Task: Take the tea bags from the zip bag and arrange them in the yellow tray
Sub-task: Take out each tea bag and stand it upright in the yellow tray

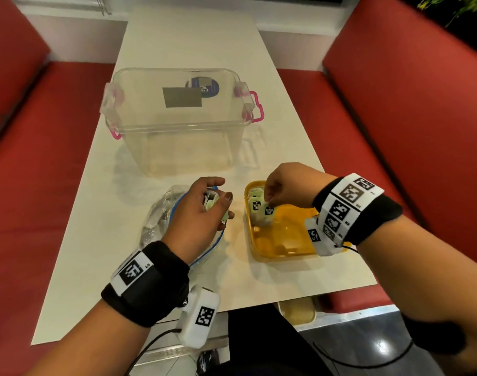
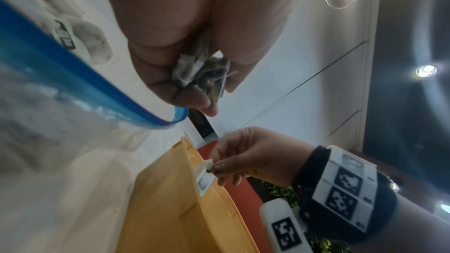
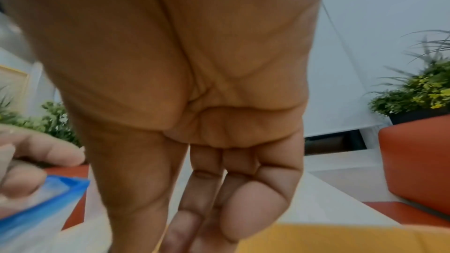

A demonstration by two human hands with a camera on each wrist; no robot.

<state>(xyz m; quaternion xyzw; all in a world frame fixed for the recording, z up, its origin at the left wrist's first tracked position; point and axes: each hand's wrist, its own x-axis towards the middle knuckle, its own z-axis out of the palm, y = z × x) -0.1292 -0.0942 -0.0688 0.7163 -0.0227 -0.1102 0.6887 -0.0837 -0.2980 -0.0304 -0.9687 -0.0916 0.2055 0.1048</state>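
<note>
- The white desk (image 1: 177,44) runs long away from the person, between two red benches (image 1: 411,109).
- A clear storage box (image 1: 177,123) with pink latches stands at mid-desk, its long side across the desk.
- The yellow tray (image 1: 283,240) sits on the near right part of the desk, translucent and rectangular, its long axis running away from the person.
- The zip bag (image 1: 161,213) lies just left of the tray, clear plastic with a blue zip strip and its mouth open toward the tray; at least one tea bag shows through its wall in the left wrist view.
- The left hand (image 1: 196,215) hovers over the bag's mouth, its grip curled round a bundle of tea bags (image 2: 199,72); how many cannot be counted.
- The right hand (image 1: 288,185) reaches over the tray's far left corner, thumb and fingertips pinching the top of one tea bag (image 1: 268,213).
- That tea bag hangs upright, long axis vertical, pale with a dark printed tag facing the person.
- A second tagged tea bag (image 1: 255,207) stands upright just beside it in the same corner, with more behind it that blur together.
</note>
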